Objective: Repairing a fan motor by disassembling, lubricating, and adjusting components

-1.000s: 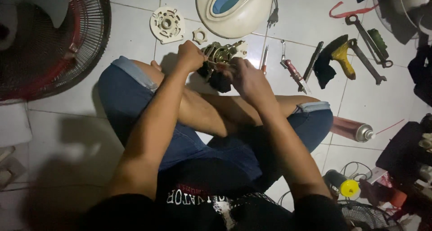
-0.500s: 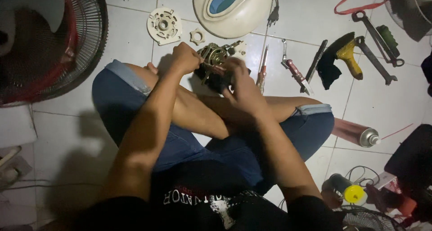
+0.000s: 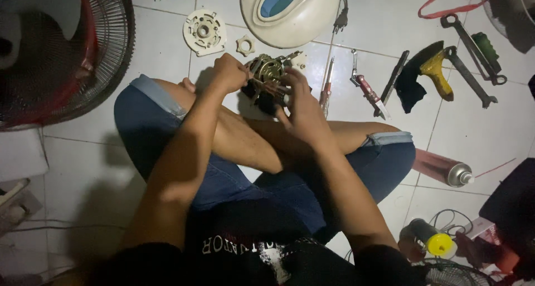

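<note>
Hands around fan motor

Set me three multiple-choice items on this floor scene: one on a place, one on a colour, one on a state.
1. Where does the spray can lie?
A. beside the person's right knee
B. on the fan grille
C. under the white housing

2. What colour is the window in the white housing?
A. red
B. blue
C. green

3. How is the motor held?
A. left alone on the tiles
B. by one hand only
C. between left hand and right hand

Answers: 1 A, it lies on the tiles by that knee. 2 B, the oval is blue. 3 C, both hands grip it.
</note>
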